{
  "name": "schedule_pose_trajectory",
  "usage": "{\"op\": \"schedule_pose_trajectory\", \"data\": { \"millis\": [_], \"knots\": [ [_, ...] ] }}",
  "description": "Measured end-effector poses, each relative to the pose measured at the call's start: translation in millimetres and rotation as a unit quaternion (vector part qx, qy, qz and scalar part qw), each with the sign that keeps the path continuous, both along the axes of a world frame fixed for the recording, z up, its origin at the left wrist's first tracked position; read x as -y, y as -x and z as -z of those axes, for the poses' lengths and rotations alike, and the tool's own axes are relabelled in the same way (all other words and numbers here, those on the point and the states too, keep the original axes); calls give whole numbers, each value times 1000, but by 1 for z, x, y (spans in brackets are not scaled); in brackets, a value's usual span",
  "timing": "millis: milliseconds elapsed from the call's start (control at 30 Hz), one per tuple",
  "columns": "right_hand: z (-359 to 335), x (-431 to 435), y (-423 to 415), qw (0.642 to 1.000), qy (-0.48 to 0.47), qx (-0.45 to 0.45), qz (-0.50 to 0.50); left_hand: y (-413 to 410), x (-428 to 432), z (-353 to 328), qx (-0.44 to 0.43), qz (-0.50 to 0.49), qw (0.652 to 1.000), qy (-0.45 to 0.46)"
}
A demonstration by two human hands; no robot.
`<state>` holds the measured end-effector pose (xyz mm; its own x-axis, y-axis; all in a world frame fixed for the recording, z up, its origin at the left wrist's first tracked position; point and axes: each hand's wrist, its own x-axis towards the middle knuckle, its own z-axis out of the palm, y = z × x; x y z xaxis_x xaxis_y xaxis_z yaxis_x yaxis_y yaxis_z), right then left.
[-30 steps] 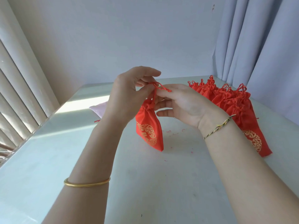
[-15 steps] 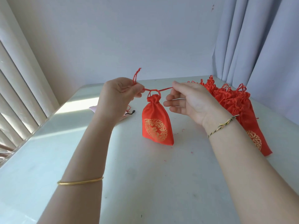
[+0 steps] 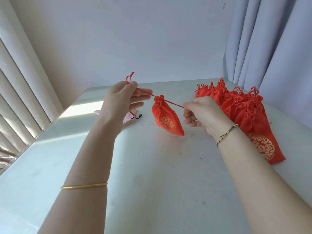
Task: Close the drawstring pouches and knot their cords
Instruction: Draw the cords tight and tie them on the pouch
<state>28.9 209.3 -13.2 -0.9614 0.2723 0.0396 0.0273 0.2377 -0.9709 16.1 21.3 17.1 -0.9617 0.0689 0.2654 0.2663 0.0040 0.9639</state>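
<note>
So the red drawstring pouch (image 3: 166, 118) with the gold print hangs right between the two hands, its mouth puckered tight at the top and its lower corner down near the table (image 3: 152, 191) (can't tell if it actually touches). The cord (image 3: 174, 103) comes out of the gathered neck in a straight, taut line to either side. The left hand (image 3: 121, 102) pinches its end between thumb and forefinger with the other fingers fanned out loose, and a little loop of cord pokes up above that pinch. The right hand (image 3: 200, 112) has its fingers curled in, pinching the other end at the fingertips. Looks to me like the closing part is done and the knot isn't tied yet. What could bite here: to knot, the hands have to come together, and once the tension drops the shiny-looking fabric could let the mouth ease open again. Pulling harder on one side would just drag the pouch sideways, and a thin cord held only by fingertips can slip out. Just past the right hand sits a pile of red pouches (image 3: 244, 112) with loopy cords, so a stray loop could snag. Behind the left hand lies a pale pink pouch (image 3: 125, 119) with a small black bit (image 3: 138, 116) beside it that I can't make out, and red lint bits (image 3: 177, 137) dot the table under the hanging pouch.
</note>
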Motion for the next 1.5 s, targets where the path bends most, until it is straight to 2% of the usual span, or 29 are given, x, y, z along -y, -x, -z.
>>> {"op": "schedule_pose_trajectory", "data": {
  "millis": [67, 133, 267, 433, 533, 600, 767, 933, 1067, 1300, 1400, 1500],
  "knots": [
    [-3, 3, -1, 1000, 18, 8, -13, -4, -6, -4, 6, 73, 993, -90],
    [-8, 6, -2, 999, 50, -2, -21, -7, -11, -7, -1, 94, 990, -107],
    [-25, 8, -8, 987, 144, -58, -49, -6, -10, -4, 7, 70, 997, -22],
    [-40, 20, -17, 980, 116, -134, -90, -10, -11, -3, 7, 89, 988, 123],
    [-40, 28, -19, 978, 90, -163, -94, -14, -16, -5, -21, 86, 981, 173],
    [-38, 31, -18, 977, 104, -156, -100, -14, -18, -5, -32, 80, 980, 178],
    [-34, 31, -15, 971, 177, -37, -154, -9, -14, -3, 12, 102, 990, 96],
    [-27, 31, -13, 984, 68, -100, -128, -6, -13, -2, 27, 53, 996, 67],
    [-21, 34, -8, 974, -60, -197, -97, -6, -15, 0, 23, 33, 997, 59],
    [-13, 38, -1, 959, -98, -255, -76, -4, -18, 0, 23, 10, 998, 51],
    [-13, 40, -4, 943, -185, -274, -37, -4, -19, 1, 15, -6, 998, 56],
    [-12, 43, -5, 909, -277, -312, -2, -3, -19, 2, 11, -18, 998, 58]
  ]
}}
